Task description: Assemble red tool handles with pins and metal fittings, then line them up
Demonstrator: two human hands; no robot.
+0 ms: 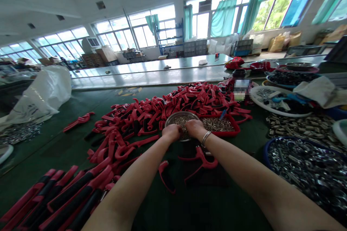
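Observation:
My left hand [171, 132] and my right hand [195, 128] are close together, fingers down at the rim of a round steel bowl [170, 120] filled with small metal pins [182, 123]. Whether either hand grips any pins is hidden by the fingers. A red tray [227, 128] of similar pins lies beside the bowl, beyond my right hand. Behind both sits a large heap of red plastic handle parts [173, 103]. A loose red handle part [202, 160] lies just below my right wrist, which wears a metal bangle [206, 138].
Long red-and-black handles [62, 195] lie at the lower left of the green work table [206, 202]. A blue-rimmed basin of metal fittings [267, 153] stands at the right. A white plastic sack [46, 94] lies at the left, and a long metal-topped bench [151, 68] runs beyond.

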